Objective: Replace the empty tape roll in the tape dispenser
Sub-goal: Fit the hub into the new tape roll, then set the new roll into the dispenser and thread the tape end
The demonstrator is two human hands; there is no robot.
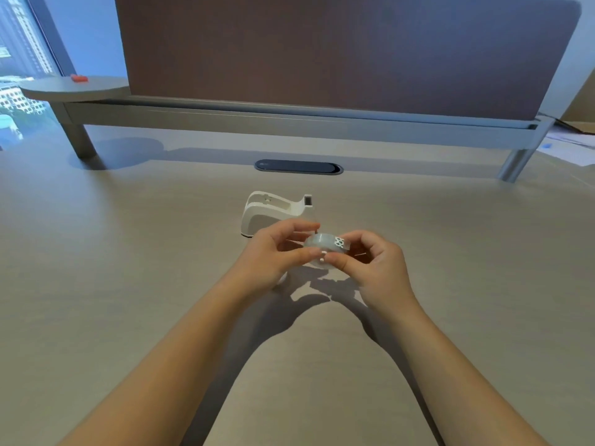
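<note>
Beige desk (128, 252), white tape dispenser (257, 217) resting on it (cradle empty), papers (570, 146) far right

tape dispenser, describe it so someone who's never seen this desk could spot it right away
On the wide beige desk, look just nearer than the dark oval cable slot at the centre. The tape dispenser sits there, right behind the two hands holding a clear tape roll. It is the only white thing standing on the desk: a curved shell with an empty cradle and a cutter post at its right end.
</note>
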